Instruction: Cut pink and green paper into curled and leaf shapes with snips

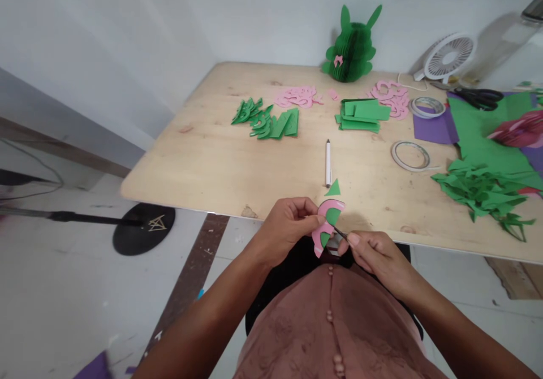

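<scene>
My left hand [299, 220] pinches a pink curved paper cutout [321, 229] at its left edge, just off the table's front edge. Green paper [332, 216] shows through the openings of the pink shape. My right hand [375, 254] is closed round scissors [339, 232]; only their dark, narrow blades show, touching the cutout's right side, and the handles are hidden by the fingers. A small green paper triangle [334, 188] lies on the table just beyond the cutout, beside a white pen [328, 164].
Green pieces [271, 123], pink cutouts [297, 97] and folded green strips [360, 114] lie farther back. Tape rolls [410, 156], green scraps [479, 189] and black-handled scissors [479, 97] are on the right. A green paper figure [351, 51] and white fan [449, 56] stand by the wall.
</scene>
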